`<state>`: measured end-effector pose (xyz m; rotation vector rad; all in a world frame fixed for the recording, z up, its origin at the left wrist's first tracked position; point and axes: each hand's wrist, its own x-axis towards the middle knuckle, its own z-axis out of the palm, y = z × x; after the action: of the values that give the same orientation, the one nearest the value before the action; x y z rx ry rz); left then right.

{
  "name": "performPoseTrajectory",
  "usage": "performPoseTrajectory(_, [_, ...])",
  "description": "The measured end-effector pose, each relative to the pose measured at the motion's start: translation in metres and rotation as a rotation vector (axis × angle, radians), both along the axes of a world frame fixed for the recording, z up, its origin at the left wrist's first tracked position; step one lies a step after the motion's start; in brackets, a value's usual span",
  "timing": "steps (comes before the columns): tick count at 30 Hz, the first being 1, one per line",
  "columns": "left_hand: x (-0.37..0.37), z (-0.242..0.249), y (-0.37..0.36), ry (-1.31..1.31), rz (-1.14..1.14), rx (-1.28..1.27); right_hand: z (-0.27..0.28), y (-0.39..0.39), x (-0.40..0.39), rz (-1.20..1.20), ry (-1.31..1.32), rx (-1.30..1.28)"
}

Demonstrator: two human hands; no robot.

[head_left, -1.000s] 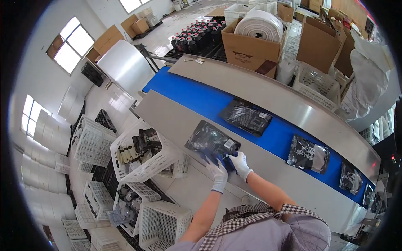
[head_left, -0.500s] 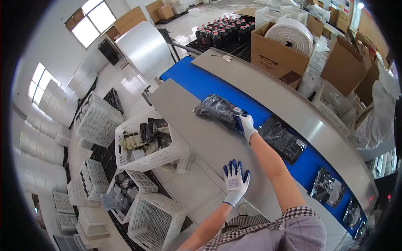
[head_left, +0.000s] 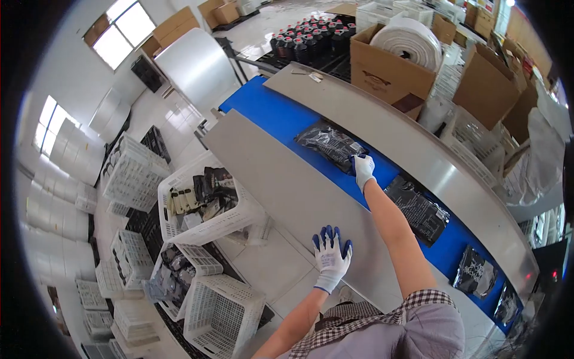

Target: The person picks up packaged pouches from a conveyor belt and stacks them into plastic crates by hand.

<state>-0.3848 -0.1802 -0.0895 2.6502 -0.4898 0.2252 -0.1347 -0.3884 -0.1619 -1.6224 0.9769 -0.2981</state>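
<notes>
My right hand (head_left: 363, 169), in a white glove with blue fingertips, grips the near end of a shiny black plastic packet (head_left: 327, 142). That packet lies over the blue conveyor belt (head_left: 269, 113), its print facing up. A flatter black packet (head_left: 418, 209) rests on the belt just to the right of my right wrist. My left hand (head_left: 330, 257), gloved the same way, is open with its fingers spread at the inner edge of the metal side plate (head_left: 257, 158) and holds nothing.
More black packets (head_left: 475, 272) lie farther down the belt. On my left stand a white crate (head_left: 206, 230) with assorted packets and a tilted crate (head_left: 224, 314). Beyond the far metal rail (head_left: 382, 131) is a cardboard box (head_left: 385, 78) holding a white roll (head_left: 409, 45).
My right hand has moved the black packet from the metal side plate across onto the blue belt. The packets on the belt have shifted toward the lower right. My left hand remains open.
</notes>
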Motion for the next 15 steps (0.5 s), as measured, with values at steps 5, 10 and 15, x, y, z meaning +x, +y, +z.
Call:
performPoseTrajectory(5, [-0.003,-0.005,-0.002,-0.042,-0.002,0.011,0.008,-0.014,-0.029,0.008,-0.014,-0.025])
performPoseTrajectory(10, [-0.009,-0.006,-0.004,0.004,0.021,0.098,0.062,-0.006,-0.139,0.105,-0.214,-0.212])
performPoseTrajectory(15, [-0.007,-0.02,-0.003,0.045,0.002,0.082,0.1,-0.024,-0.295,0.137,-0.16,-0.664])
